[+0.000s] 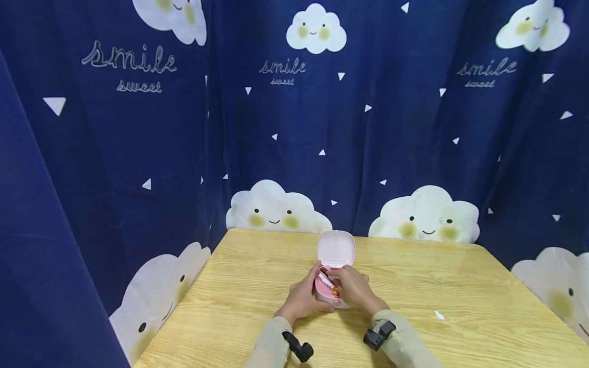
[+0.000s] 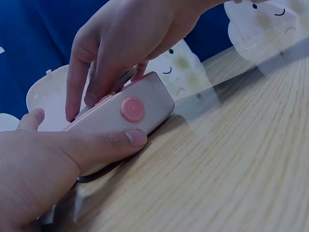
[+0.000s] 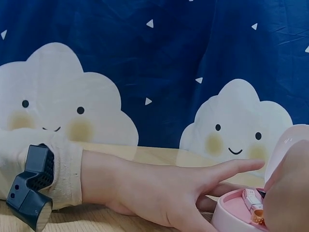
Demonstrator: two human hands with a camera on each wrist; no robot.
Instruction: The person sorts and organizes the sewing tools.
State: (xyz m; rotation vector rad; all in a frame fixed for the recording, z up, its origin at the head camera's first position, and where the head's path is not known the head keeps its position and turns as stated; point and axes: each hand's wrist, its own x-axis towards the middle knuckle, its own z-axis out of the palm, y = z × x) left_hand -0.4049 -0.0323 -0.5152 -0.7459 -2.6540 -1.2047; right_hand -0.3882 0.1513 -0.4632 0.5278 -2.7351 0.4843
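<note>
A small pink-and-white box (image 2: pixel 157 101) stands on the table with its lid (image 1: pixel 337 248) raised at the back. A round pink knob (image 2: pixel 133 109) sits on its front wall. My left hand (image 1: pixel 301 297) grips the box from the left, thumb along the front wall. From the right, my right hand (image 1: pixel 356 290) reaches over the rim, its fingertips down in the box at the dark end of a slim white item (image 1: pixel 326 280). Whether they pinch it is hidden. Beside that item lies a small orange object (image 3: pixel 259 216), its kind unclear.
A small white piece (image 1: pixel 439 315) lies on the wooden table (image 1: pixel 460 276), right of my right forearm. Behind the table hangs a blue curtain (image 1: pixel 294 122) with cloud prints. Each wrist wears a black camera (image 1: pixel 379 335).
</note>
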